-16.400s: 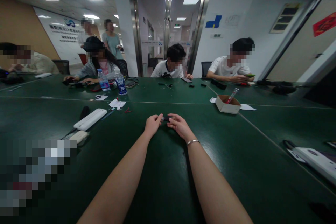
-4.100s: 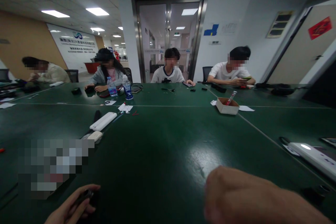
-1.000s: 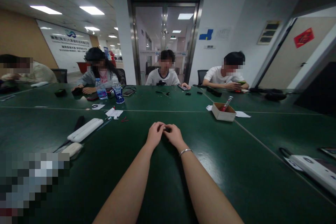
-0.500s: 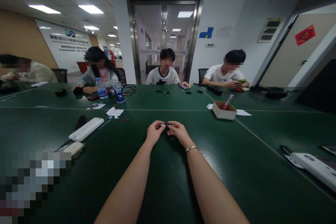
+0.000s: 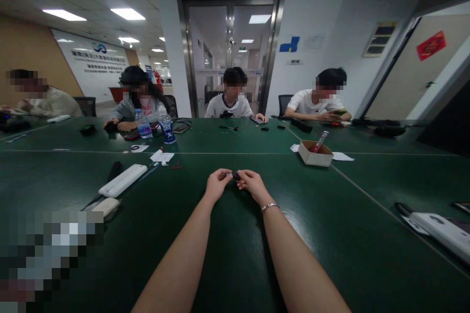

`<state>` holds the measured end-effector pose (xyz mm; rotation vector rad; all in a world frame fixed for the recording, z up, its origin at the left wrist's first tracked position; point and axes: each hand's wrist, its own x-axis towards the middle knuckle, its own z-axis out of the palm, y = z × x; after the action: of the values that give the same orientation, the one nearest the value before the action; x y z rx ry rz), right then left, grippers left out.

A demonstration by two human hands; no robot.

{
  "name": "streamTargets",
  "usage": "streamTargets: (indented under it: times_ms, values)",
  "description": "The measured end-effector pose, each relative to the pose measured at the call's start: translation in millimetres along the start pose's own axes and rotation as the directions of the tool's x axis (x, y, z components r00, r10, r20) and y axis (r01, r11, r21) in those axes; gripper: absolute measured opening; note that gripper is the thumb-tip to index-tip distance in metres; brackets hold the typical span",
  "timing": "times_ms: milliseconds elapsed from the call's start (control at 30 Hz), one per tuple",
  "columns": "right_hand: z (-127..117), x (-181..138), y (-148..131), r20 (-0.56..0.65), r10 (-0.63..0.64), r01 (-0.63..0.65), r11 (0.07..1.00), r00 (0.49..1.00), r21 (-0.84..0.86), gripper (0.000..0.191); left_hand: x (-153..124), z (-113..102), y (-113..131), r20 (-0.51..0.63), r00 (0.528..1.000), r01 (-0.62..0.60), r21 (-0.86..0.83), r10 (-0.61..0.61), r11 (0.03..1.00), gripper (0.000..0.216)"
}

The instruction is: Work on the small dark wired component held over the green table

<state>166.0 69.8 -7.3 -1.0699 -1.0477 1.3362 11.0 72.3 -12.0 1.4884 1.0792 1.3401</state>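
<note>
Over the dark green table (image 5: 235,234), both of my hands meet around one small black piece with a silver end (image 5: 235,175). It is too small to name for sure; its shape is like a USB stick. My left hand (image 5: 217,185) pinches the silver end between thumb and fingers. From the other side, my right hand (image 5: 252,186), with a silver bracelet (image 5: 270,207) at the wrist, grips the black end. The fingertips hide part of the piece.
A small box (image 5: 315,153) holding a red-and-clear tube stands ahead on the right. White power strips (image 5: 123,180) lie at left and right. Paper scraps (image 5: 162,156) and two bottles (image 5: 167,127) are ahead left. Several people sit across the table.
More of the black piece now shows between my fingertips, and my right hand has shifted slightly right. Both hands keep their pinch. The view has moved a little.
</note>
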Motion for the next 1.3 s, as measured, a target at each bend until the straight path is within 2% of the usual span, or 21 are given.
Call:
streamTargets:
  times_ms: [400,767,967,1167,1300]
  values:
    - [-4.5,0.4,2.8,0.02,-0.078,0.077,0.995,0.997,0.056,0.04,3.3,2.0,-10.5,-0.028,0.999,0.036,0.042,-0.034,0.998,0.03]
    - [-8.4,-2.3,0.8,0.11,-0.078,0.069,0.994,0.991,0.08,0.041,0.1,0.7,-2.7,0.007,0.995,0.102,0.103,-0.104,0.989,0.036]
    - [-8.3,-3.6,-0.5,0.127,-0.061,0.049,0.994,0.99,0.094,0.042,-7.1,5.4,9.1,-0.057,0.993,0.116,0.298,-0.104,0.947,0.041]
    - [-9.8,-5.8,-3.2,0.206,-0.023,0.0,0.994,0.978,0.114,0.042,-13.4,7.2,20.6,-0.053,0.997,0.078,0.567,-0.057,0.82,0.05]
    - [-4.5,-8.6,-4.0,0.223,-0.04,0.011,0.992,0.974,0.13,0.043,-14.5,5.5,28.4,-0.072,0.994,0.109,0.625,-0.082,0.773,0.055]
